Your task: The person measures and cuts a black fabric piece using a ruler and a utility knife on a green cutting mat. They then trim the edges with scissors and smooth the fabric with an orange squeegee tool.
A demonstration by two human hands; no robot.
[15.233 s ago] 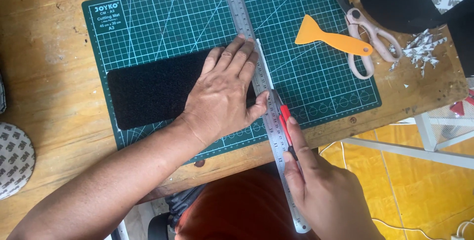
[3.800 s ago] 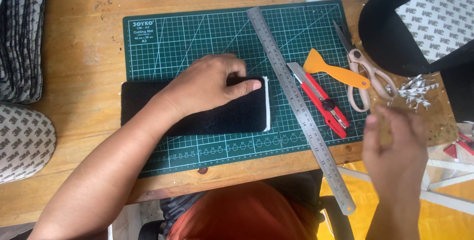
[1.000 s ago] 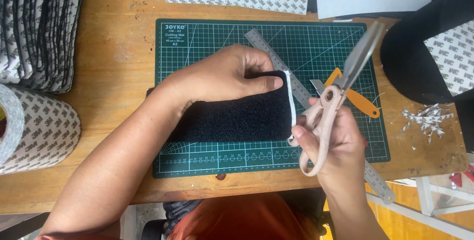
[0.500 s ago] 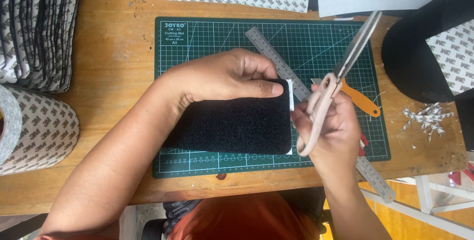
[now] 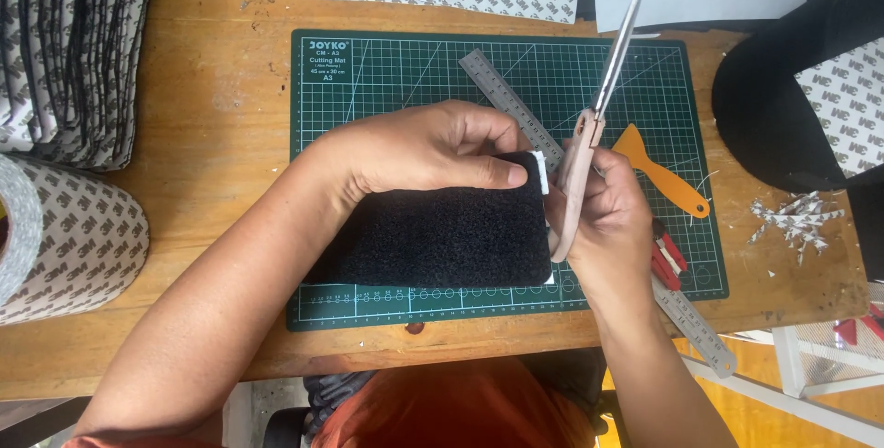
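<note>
While the left hand [image 5: 419, 149] pinches the top right corner of the black foam pad [image 5: 442, 232] lying on the green cutting mat [image 5: 387, 70], the right hand [image 5: 603, 218] is wrapped tight around pink-handled scissors [image 5: 589, 126] just off the mat's middle, blades together, pointing up.

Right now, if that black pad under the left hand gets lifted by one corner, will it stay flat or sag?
Probably sags: the black pad looks like thin, fuzzy felt or foam. Likely light, since the left hand pins it. Unlikely to slide on the mat.
</note>
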